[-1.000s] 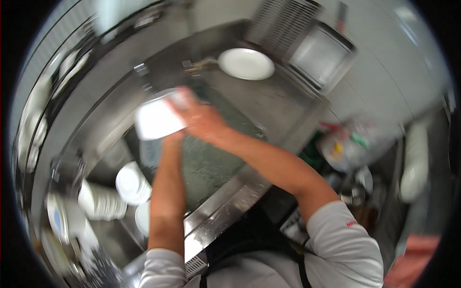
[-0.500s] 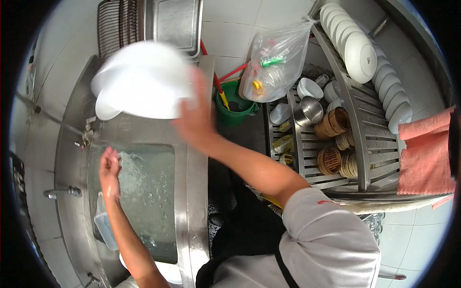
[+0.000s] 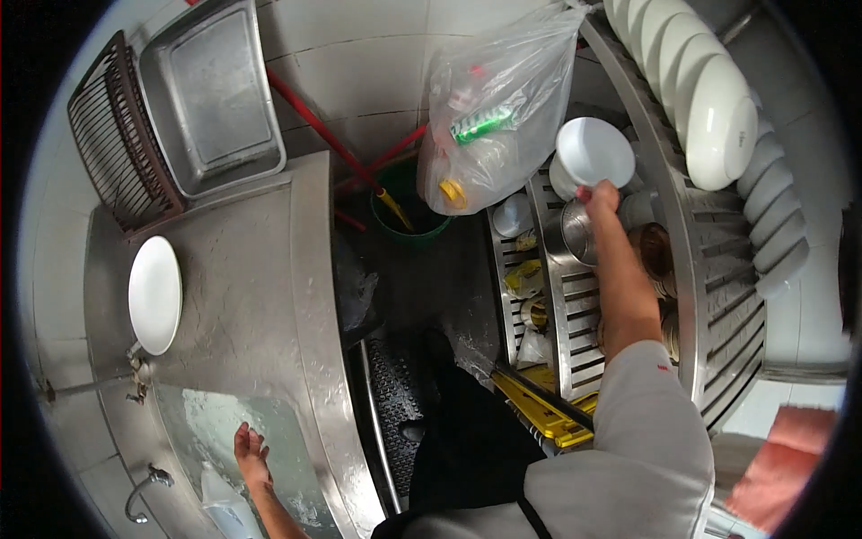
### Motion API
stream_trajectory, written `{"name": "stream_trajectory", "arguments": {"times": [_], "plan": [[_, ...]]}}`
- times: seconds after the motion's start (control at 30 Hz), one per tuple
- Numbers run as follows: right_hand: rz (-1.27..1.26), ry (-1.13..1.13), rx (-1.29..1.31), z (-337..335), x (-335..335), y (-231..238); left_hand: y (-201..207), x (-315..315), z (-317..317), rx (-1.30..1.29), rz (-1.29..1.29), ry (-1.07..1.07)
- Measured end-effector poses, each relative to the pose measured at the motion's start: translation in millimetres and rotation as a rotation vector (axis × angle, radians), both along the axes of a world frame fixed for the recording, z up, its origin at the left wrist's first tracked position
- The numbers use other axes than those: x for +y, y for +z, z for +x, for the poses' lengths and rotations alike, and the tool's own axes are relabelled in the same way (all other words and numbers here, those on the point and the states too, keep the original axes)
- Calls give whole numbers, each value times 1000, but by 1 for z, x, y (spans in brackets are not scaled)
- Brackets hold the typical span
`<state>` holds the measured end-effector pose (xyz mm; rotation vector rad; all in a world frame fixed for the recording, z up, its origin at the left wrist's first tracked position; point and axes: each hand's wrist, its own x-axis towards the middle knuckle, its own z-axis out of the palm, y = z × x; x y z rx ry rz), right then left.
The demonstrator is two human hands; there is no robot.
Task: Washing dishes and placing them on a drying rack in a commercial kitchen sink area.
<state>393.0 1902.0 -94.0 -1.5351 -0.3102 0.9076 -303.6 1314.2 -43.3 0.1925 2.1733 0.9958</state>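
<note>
On the right, my right hand (image 3: 600,195) grips the near rim of a white bowl (image 3: 594,153) with its thumb and fingers. The bowl is held at the slatted metal rack (image 3: 579,286), just above a round steel pot (image 3: 577,232). Whether a second bowl is nested under it, I cannot tell. My left hand (image 3: 252,452) hovers over the sink water (image 3: 278,431), empty, its fingers loosely bent and apart. A pale plastic container (image 3: 224,503) lies beside it in the sink. One white oval plate (image 3: 154,295) rests on the steel counter (image 3: 238,269).
White plates (image 3: 718,117) stand in rows on the upper rack at right. A clear bag of bottles (image 3: 503,108) hangs by the wall above a green bucket (image 3: 417,220). A steel tray (image 3: 211,99) and brown basket (image 3: 121,135) lean behind the counter. Yellow folded boards (image 3: 539,409) lie below.
My right hand has swung from above the counter to the rack, carrying white dishware; a plate stays on the counter. The view has turned right. My left hand remains over the sink.
</note>
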Motion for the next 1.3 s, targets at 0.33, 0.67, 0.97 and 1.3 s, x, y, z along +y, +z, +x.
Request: {"name": "stream_trajectory", "arguments": {"times": [0.33,0.67,0.97,1.3], "plan": [[-510,-6,-383,98,54,-44,-12,17,-2,-24,-164,40],[-648,181,-887,153,56,-107,-17,56,-1,224,-210,-107],[-456,80,-551,176,69,-129,-19,81,-7,112,-78,-195],[-427,129,-413,135,104,-123,-32,80,-8,257,-207,-299]]}}
